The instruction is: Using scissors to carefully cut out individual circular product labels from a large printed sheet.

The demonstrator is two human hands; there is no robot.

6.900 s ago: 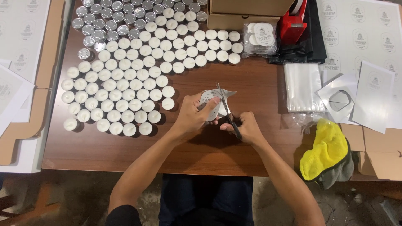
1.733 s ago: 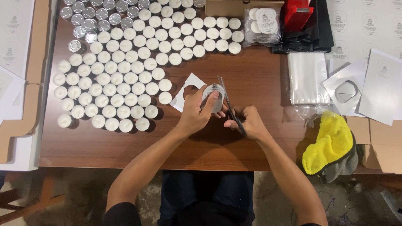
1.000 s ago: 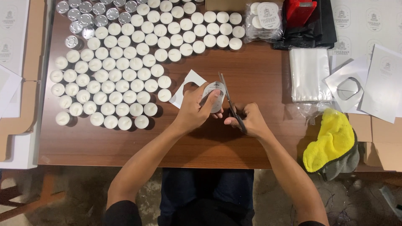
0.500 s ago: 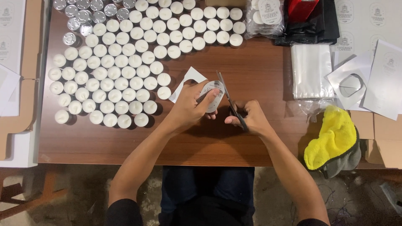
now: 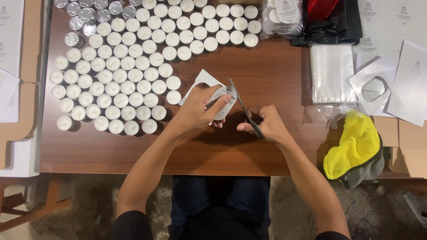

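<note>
Head view: round white label (image 5: 222,103), scissors (image 5: 243,111).

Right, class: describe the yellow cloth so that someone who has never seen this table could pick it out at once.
Start at the brown wooden table and go to its right-hand end, near the front edge. There, below the stack of clear plastic bags and to the right of the right hand working the scissors, lies the cloth. It is the only fluffy, bright yellow thing among white paper and candles.
</note>
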